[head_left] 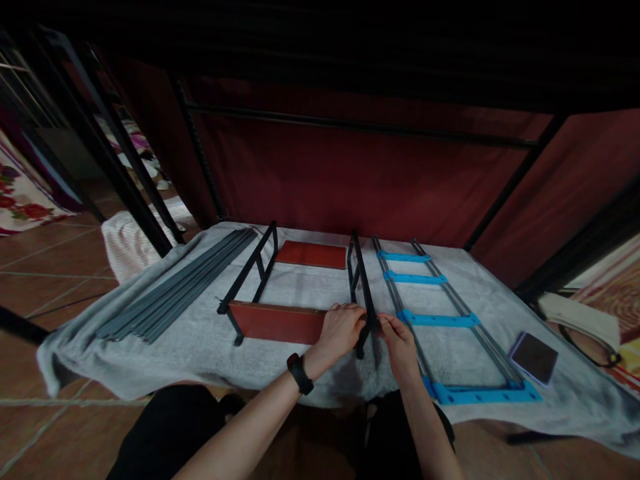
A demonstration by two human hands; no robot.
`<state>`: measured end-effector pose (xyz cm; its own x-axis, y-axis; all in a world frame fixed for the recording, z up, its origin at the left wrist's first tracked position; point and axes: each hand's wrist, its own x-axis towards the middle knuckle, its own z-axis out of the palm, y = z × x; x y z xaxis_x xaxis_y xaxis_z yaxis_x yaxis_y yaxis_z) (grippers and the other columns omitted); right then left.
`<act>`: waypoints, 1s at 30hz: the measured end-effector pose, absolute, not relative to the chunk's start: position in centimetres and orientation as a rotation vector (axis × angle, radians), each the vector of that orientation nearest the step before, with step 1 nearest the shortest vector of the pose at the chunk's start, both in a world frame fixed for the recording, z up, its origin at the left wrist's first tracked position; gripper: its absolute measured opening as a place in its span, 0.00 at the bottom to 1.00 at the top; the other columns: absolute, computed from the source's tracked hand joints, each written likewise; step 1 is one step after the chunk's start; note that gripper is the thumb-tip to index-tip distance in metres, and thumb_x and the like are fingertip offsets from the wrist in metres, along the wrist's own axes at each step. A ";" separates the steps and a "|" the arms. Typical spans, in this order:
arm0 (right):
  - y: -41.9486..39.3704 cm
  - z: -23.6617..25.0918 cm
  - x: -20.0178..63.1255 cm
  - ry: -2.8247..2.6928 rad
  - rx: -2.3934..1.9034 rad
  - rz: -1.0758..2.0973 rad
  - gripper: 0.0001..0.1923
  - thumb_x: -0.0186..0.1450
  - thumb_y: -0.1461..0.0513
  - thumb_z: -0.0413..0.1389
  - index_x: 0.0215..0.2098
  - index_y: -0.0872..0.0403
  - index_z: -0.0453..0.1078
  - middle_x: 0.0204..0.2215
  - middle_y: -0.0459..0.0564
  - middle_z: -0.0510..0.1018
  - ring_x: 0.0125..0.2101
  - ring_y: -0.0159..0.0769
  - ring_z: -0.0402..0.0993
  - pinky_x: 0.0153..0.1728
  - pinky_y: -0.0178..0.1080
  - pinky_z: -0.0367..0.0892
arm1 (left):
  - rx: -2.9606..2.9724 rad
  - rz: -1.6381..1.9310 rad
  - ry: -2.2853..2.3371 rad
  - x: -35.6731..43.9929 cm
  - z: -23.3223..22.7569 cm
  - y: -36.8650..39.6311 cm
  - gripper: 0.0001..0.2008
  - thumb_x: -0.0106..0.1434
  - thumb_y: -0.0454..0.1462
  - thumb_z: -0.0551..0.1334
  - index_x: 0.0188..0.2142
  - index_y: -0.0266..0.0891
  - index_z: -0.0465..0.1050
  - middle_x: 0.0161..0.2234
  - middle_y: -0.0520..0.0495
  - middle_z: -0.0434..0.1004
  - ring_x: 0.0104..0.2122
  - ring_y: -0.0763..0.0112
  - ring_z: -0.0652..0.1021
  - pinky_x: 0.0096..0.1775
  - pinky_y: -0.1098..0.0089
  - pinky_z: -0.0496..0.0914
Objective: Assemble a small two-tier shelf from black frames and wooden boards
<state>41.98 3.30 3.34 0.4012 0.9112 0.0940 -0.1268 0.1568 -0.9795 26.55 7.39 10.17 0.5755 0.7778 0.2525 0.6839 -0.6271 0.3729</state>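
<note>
Black side frame (365, 280) stands between your hands: your left hand (344, 328) clasps the brown board (280, 323); your right hand (400, 339) narrows at the frame's outer edge, hold unclear.

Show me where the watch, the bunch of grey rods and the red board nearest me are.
Watch (301, 375): head view, on its dark band.
Grey rods (181, 289): head view, middle of the bunch.
Red board (280, 323): head view, on its front face.
</note>
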 end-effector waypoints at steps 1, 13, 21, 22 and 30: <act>3.4 3.5 42.2 -0.924 -1.213 0.852 0.18 0.59 0.49 0.60 0.37 0.54 0.74 0.35 0.51 0.78 0.33 0.37 0.74 0.35 0.40 0.71 | 2.568 0.584 1.214 26.5 10.2 7.4 0.10 0.66 0.35 0.57 0.44 0.42 0.74 0.41 0.47 0.78 0.43 0.62 0.76 0.47 0.62 0.66; 3.3 4.3 42.6 -1.446 -1.469 0.370 0.18 0.69 0.53 0.48 0.39 0.54 0.75 0.35 0.53 0.77 0.34 0.38 0.74 0.38 0.39 0.68 | 2.572 0.549 1.209 26.5 9.9 7.9 0.09 0.65 0.33 0.57 0.43 0.40 0.74 0.40 0.47 0.78 0.41 0.60 0.77 0.46 0.61 0.66; 2.9 4.7 41.2 -1.425 -1.630 0.351 0.21 0.71 0.50 0.42 0.35 0.53 0.70 0.26 0.49 0.75 0.27 0.36 0.72 0.30 0.36 0.60 | 2.570 0.557 1.151 26.2 10.0 7.9 0.10 0.65 0.31 0.56 0.43 0.39 0.73 0.40 0.47 0.78 0.42 0.62 0.76 0.47 0.62 0.65; 2.8 4.7 41.0 -1.409 -1.652 0.355 0.21 0.71 0.50 0.41 0.34 0.53 0.69 0.25 0.48 0.74 0.26 0.36 0.71 0.29 0.36 0.59 | 2.572 0.562 1.144 26.1 10.0 7.9 0.10 0.65 0.31 0.56 0.43 0.39 0.73 0.40 0.47 0.78 0.42 0.62 0.76 0.46 0.62 0.65; 3.6 4.2 41.0 -1.400 -1.678 0.350 0.25 0.71 0.47 0.38 0.27 0.52 0.64 0.19 0.46 0.69 0.22 0.34 0.68 0.26 0.35 0.54 | 2.611 0.595 1.098 25.9 9.8 8.1 0.07 0.65 0.32 0.58 0.42 0.39 0.73 0.39 0.48 0.77 0.42 0.62 0.75 0.47 0.62 0.65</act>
